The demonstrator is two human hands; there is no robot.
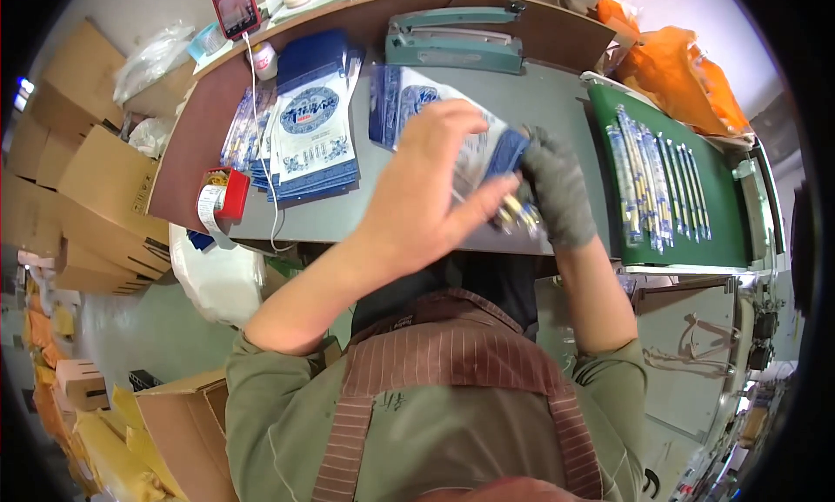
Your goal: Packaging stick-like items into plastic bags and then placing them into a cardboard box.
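A blue-and-white printed pouch point(503, 152) hangs slanted between my hands above the grey tabletop. My bare left hand point(426, 176) is over its near side, thumb spread away from bent fingers. On the right, my hand in a grey glove point(557, 184) is closed round the pouch's right end, its fingertips partly hidden. Below the pouch, by the glove, several slim sticks point(519, 215) with pale yellow ends stick out, blurred. Another blue-and-white pouch point(383, 110) lies behind my left hand, partly covered.
A stack of printed pouches point(309, 128) lies left, beside wrapped sticks point(243, 132) and a red box point(228, 195). A green bag sealer point(454, 45) stands at the back. On the right, a green board point(726, 215) bears wrapped sticks. A phone point(234, 8) trails a white cable.
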